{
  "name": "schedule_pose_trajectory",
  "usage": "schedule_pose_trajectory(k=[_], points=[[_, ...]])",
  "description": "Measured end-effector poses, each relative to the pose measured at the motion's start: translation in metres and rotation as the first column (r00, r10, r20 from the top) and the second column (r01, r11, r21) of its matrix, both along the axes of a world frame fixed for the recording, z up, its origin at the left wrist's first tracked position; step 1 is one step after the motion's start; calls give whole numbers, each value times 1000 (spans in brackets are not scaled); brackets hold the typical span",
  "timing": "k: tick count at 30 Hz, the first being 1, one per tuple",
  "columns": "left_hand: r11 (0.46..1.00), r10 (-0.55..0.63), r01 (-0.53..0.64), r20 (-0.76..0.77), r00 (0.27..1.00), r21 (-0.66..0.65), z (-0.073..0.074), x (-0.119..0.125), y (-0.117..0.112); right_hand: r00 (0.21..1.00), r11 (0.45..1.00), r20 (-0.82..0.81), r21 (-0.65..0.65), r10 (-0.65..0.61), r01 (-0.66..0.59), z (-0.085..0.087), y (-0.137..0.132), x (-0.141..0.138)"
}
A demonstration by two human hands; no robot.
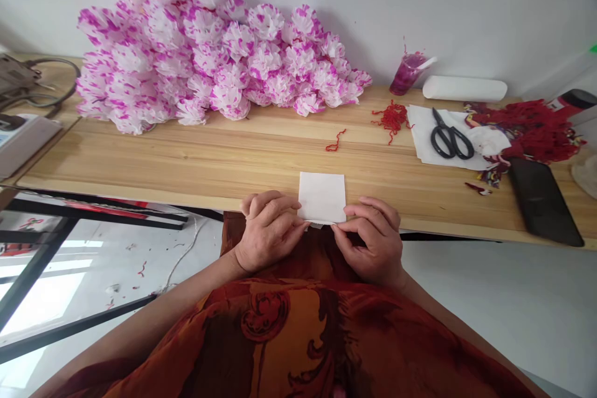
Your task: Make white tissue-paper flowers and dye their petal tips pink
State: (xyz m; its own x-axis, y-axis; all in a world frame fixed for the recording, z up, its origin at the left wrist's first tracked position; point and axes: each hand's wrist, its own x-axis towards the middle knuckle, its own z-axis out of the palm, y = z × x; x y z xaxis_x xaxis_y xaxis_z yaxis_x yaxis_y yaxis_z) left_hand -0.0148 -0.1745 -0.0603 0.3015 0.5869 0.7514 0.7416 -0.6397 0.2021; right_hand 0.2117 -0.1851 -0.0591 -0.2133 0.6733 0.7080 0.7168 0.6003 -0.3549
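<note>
Paper (321,194) pinched by both hands (273,227) meets table edge (448,228), wood (261,152) stretching ahead.

And as we look, right now, there's nothing to read out: not one word, label, brand, number or sign can be made out anywhere in view.
</note>
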Motion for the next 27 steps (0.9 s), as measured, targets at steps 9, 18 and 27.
schedule_pose_trajectory(k=[9, 18, 27], points=[[1000, -1, 1, 21, 1000, 1, 0, 0, 0, 1000, 1000, -4, 8, -5, 5, -2, 0, 2], [999, -53, 53, 27, 998, 14, 0, -4, 0, 1000, 999, -14, 46, 27, -26, -2, 0, 3], [999, -48, 48, 21, 999, -1, -1, -5, 0, 999, 999, -28, 30, 35, -34, 1, -2, 2]])
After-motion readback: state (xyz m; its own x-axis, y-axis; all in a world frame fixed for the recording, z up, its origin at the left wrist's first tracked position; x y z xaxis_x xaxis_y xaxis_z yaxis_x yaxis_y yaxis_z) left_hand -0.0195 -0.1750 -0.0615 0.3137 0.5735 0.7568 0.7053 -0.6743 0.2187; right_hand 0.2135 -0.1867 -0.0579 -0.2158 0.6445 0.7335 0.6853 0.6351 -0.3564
